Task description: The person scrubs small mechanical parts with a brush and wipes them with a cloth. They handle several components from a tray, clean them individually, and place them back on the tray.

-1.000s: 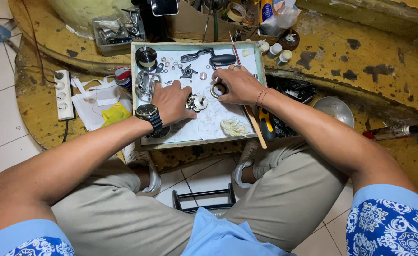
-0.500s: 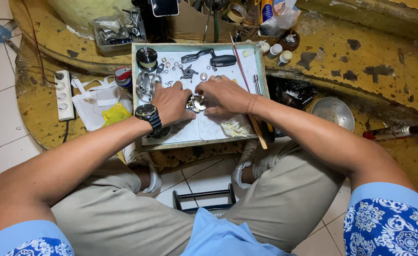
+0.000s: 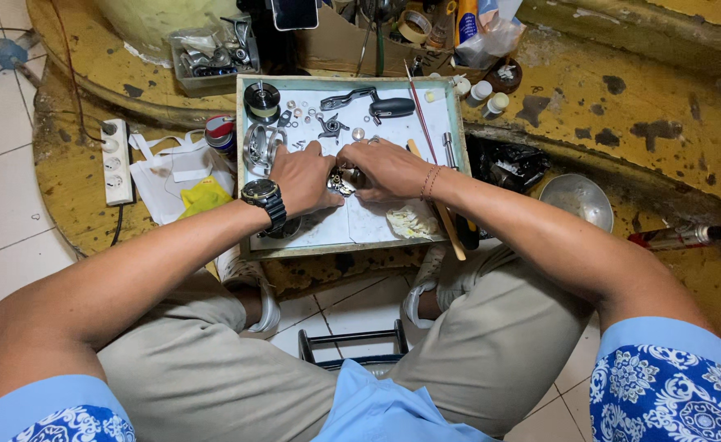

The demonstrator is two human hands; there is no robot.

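Both hands meet over a shallow tray (image 3: 457, 131) lined with white paper. My left hand (image 3: 301, 176), with a black wristwatch (image 3: 264, 196) on its wrist, grips a small metal mechanism (image 3: 342, 181) from the left. My right hand (image 3: 383, 168) closes on the same part from the right. Laid out on the paper are a round black spool (image 3: 261, 101), a silver reel frame (image 3: 258, 144), a black crank handle (image 3: 370, 104), a star-shaped metal piece (image 3: 328, 128) and several small washers and screws.
A crumpled cloth (image 3: 408, 221) and a wooden stick (image 3: 442, 217) lie at the tray's right. A white power strip (image 3: 116, 161), a white bag (image 3: 168, 168) and a yellow rag (image 3: 203, 195) are left. A metal bowl (image 3: 576, 200) and red-capped tube (image 3: 680, 236) are right.
My right hand has come down and left from the upper middle of the tray until it meets my left hand around the metal mechanism. The left hand has barely shifted.
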